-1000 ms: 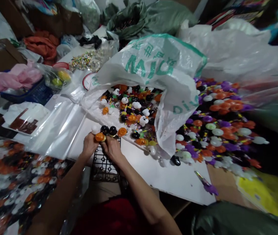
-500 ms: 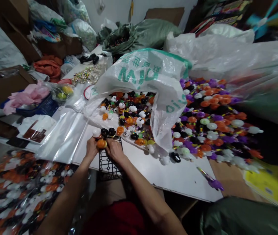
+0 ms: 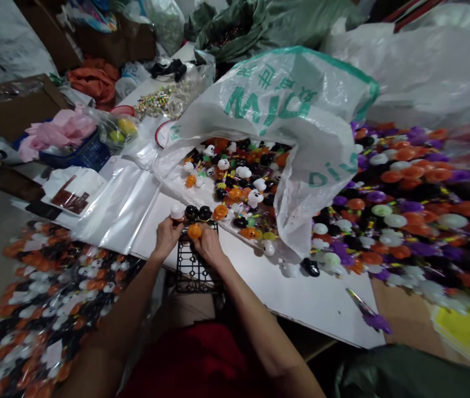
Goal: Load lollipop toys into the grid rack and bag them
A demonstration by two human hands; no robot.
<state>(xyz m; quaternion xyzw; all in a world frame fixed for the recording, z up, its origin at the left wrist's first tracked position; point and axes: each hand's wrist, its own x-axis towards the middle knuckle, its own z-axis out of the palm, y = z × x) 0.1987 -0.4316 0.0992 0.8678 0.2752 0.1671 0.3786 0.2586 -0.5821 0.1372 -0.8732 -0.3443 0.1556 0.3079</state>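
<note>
A black plastic grid rack (image 3: 196,265) lies at the near table edge, under and between my hands. Along its far end stand a white round-headed piece (image 3: 177,211), two black heads (image 3: 198,212) and an orange head (image 3: 220,212). My left hand (image 3: 168,237) is closed at the rack's far left corner, just below the white head; what its fingertips pinch is hidden. My right hand (image 3: 210,243) has its fingers closed on an orange pumpkin-headed piece (image 3: 194,231), whose lower part is out of sight.
A white woven sack (image 3: 259,124) lies open ahead, spilling pumpkin and ghost-headed pieces (image 3: 255,197). Right of it is a heap of purple, orange and white ones (image 3: 387,215). Clear plastic bags (image 3: 110,210) lie left, packed pieces (image 3: 69,287) below. One purple-topped stick (image 3: 369,312) lies near the front edge.
The camera view has turned, so the scene sits further right and mostly higher. Both hands stay at the rack's far end, and the orange pumpkin-headed piece remains at my right hand.
</note>
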